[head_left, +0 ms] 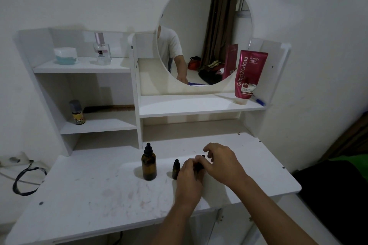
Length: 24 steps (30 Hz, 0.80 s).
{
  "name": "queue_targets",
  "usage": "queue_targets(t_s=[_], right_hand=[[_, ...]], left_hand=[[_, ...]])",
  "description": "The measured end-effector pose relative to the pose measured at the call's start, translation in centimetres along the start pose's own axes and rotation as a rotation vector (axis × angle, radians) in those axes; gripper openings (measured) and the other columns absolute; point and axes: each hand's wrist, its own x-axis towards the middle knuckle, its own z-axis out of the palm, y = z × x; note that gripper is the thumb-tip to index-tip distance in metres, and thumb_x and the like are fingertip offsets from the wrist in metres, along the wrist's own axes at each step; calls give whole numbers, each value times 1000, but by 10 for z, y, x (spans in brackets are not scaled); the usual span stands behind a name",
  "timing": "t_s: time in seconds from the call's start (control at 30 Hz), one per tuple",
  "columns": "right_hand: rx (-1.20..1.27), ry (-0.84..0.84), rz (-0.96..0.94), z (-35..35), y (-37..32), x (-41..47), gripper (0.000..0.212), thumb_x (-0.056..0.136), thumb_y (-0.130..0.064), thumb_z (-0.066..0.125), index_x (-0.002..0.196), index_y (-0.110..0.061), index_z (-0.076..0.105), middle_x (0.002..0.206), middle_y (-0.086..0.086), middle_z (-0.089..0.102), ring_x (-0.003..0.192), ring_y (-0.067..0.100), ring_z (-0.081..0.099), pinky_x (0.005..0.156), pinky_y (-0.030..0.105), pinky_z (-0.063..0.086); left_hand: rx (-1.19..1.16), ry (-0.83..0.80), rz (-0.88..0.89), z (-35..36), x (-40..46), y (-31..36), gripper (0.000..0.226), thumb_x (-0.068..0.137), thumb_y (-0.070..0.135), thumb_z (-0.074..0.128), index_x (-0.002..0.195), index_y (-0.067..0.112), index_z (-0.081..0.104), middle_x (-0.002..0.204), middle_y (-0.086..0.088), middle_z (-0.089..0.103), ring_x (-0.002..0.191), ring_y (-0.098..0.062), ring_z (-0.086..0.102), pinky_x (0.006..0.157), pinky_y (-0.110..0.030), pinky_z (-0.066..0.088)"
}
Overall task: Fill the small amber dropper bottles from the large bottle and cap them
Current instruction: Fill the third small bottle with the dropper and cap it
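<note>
The large amber bottle (149, 163) with a black dropper cap stands upright on the white vanity table (89, 191). To its right stands a small amber dropper bottle (176, 169), capped. Just right of that, my left hand (189, 177) grips a second small dark bottle (199, 166), mostly hidden between my hands. My right hand (223, 163) curls over its black cap (203, 156), fingertips pinching the top. Whether the cap is seated I cannot see.
White shelves rise behind the table, with a round mirror (205, 32), a pink tube (249, 75), a perfume bottle (102, 49), a jar (66, 55) and a small spray can (77, 113). A black cable (25, 181) lies at the left. Dark cloth sits at the right.
</note>
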Motion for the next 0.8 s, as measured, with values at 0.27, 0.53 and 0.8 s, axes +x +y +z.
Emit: queue_targets(t_s=[0.27, 0.53, 0.8], right_hand=[[76, -22, 10, -1, 1, 3, 16, 98, -26, 71, 112, -22, 76, 94, -7, 79, 87, 7, 71, 89, 29, 59], [87, -139, -76, 2, 7, 1, 30, 97, -8, 67, 124, -18, 74, 119, -5, 76, 109, 10, 71, 100, 24, 55], [98, -127, -21, 5, 7, 5, 33, 95, -21, 74, 128, -17, 70, 115, -2, 74, 102, 12, 70, 98, 28, 56]], left_hand=[[12, 19, -17, -1, 1, 4, 17, 102, 18, 60, 116, 23, 67, 109, 17, 68, 104, -1, 64, 95, -19, 53], [39, 9, -23, -2, 0, 4, 19, 101, 12, 60, 114, 26, 64, 106, 17, 66, 102, 4, 62, 88, -7, 47], [46, -3, -25, 0, 0, 2, 19, 100, 14, 62, 116, 24, 63, 108, 17, 67, 104, 1, 63, 92, -14, 52]])
